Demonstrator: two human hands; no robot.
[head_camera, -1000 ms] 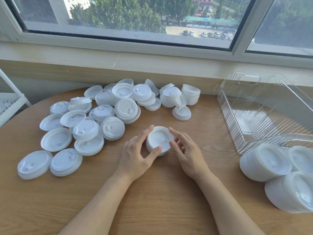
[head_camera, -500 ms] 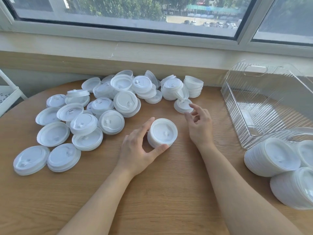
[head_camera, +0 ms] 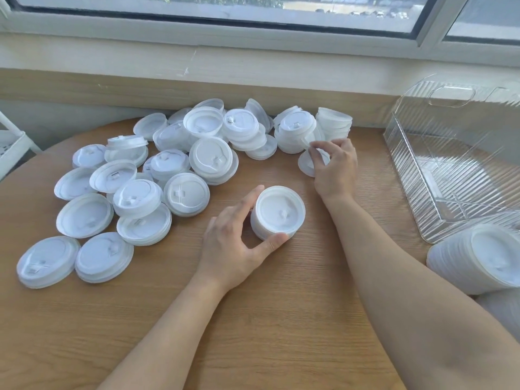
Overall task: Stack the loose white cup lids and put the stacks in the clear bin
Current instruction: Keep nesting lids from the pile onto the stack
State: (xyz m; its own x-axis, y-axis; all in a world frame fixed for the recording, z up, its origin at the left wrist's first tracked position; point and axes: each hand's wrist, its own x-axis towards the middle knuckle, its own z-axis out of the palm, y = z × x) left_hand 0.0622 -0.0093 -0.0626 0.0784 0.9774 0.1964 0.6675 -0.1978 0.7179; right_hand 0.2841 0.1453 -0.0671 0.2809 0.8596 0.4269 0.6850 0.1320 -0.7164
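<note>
Table: my forearms reach out over a round wooden table [head_camera: 281,319] that runs up to a wall under a window.
Left hand: my left hand [head_camera: 233,243] grips a short stack of lids [head_camera: 278,212] that stands on the table in front of me, thumb curled round its near rim and fingers along its left side.
Finished stacks: at the right edge, near me, a tall lid stack [head_camera: 478,257] lies on its side on the table, just in front of the bin; part of another shows below it, behind my right forearm.
Right hand: my right hand [head_camera: 334,167] is farther out, thumb and fingertips pinching the rim of a tilted lid [head_camera: 305,139] at the right end of the pile; a flat lid [head_camera: 305,166] lies partly under that hand.
Loose lids: the heap of white lids [head_camera: 157,175] spreads over the left and far part of the table, some flat and single, some overlapping, a few already in short stacks, such as the one against the wall [head_camera: 334,122].
Clear bin: the clear bin [head_camera: 450,153], ribbed and see-through, sits to the right with its open side toward the table centre; I see no lids inside it.
Far left: the corner of a white rack [head_camera: 11,147] shows beside the table.
</note>
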